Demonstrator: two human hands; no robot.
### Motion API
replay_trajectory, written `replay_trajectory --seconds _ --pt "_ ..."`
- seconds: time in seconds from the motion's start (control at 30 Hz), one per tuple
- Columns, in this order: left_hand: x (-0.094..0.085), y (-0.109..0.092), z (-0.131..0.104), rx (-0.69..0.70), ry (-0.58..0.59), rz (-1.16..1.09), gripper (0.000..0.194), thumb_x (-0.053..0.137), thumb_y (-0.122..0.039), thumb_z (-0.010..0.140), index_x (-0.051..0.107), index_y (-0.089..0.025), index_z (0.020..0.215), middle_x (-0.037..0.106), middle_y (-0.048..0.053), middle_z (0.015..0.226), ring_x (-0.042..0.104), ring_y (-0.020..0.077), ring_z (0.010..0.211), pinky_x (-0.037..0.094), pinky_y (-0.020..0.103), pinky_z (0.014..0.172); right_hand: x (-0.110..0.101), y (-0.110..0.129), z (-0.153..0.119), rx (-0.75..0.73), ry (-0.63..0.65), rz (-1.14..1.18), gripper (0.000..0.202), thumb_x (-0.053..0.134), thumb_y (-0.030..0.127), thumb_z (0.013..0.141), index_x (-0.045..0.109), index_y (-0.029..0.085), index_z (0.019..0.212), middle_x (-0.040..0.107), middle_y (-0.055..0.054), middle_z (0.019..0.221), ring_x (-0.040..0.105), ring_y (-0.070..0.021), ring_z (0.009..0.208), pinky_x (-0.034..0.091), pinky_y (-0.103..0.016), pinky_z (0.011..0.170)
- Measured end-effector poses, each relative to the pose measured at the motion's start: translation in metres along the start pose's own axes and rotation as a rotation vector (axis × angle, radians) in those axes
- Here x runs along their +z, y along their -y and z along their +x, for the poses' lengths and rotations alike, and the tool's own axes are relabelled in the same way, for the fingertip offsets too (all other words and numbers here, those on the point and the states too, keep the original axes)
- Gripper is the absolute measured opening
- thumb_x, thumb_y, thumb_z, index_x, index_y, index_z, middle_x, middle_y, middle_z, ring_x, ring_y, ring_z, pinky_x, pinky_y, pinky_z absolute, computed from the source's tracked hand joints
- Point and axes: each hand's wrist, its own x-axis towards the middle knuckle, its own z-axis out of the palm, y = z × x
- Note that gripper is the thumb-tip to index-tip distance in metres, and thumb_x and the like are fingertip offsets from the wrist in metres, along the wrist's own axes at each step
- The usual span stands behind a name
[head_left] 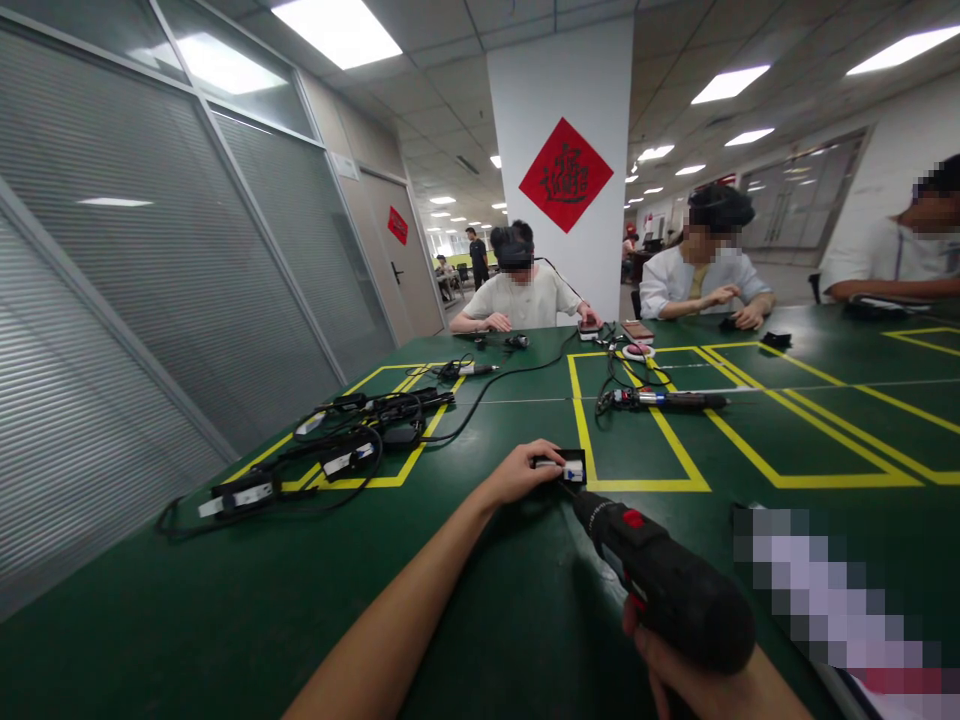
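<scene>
My left hand (pixel 520 473) reaches forward over the green table (pixel 225 620) and pinches a small black part with a white label (pixel 564 466), holding it flat on the surface. My right hand (pixel 686 680) grips a black electric screwdriver with a red button (pixel 660 575) near the bottom edge of the view. The screwdriver is angled forward and to the left, and its tip meets the small black part just right of my left fingers.
Black cables, adapters and labelled parts (pixel 337 445) lie in a tangle at the left. Another screwdriver (pixel 664 400) lies inside yellow taped boxes (pixel 645 485). Three people sit at the far edge, with small devices in front of them. A glass wall runs along the left.
</scene>
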Motion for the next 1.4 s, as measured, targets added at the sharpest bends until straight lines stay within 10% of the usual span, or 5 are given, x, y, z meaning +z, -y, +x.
replay_trajectory --seconds 1.4 --pt "0.001 0.002 -0.001 0.004 -0.004 -0.01 0.021 0.058 -0.029 0.075 0.066 -0.016 0.089 0.056 0.007 0.108 0.051 0.0188 0.102 0.036 0.03 0.092 0.005 -0.028 0.012 -0.101 0.004 -0.005 0.016 0.057 0.03 0.071 0.058 0.02 0.059 0.054 0.003 0.038 0.055 -0.0133 0.035 0.039 -0.021 0.035"
